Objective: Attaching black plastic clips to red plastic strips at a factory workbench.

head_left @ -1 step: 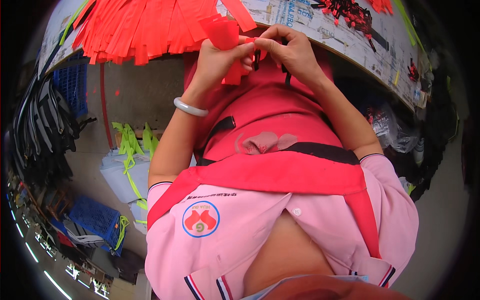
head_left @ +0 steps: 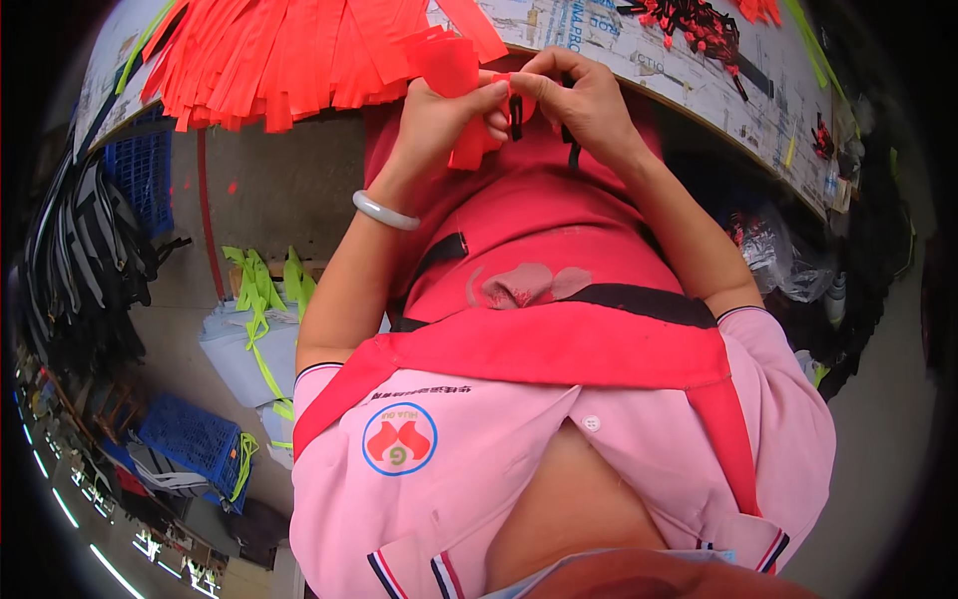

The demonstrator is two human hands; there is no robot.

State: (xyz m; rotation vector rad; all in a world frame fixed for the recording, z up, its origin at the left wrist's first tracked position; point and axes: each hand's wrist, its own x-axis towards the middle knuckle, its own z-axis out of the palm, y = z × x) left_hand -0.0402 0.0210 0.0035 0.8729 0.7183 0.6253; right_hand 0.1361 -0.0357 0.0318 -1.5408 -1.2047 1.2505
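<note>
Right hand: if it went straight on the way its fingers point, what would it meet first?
Beyond the red strip it seems to pinch, most likely the left hand, at its thumb; depth is unclear.

Grey floor [head_left: 279,185], pale worktable [head_left: 689,105]; bright light strips [head_left: 115,570] at lower left

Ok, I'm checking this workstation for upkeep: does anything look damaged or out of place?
Mainly the pale blotch on the red apron, which stands out against the red cloth; stain or worn print, I can't tell. The fanned red strips also overhang the near edge of the table.
</note>
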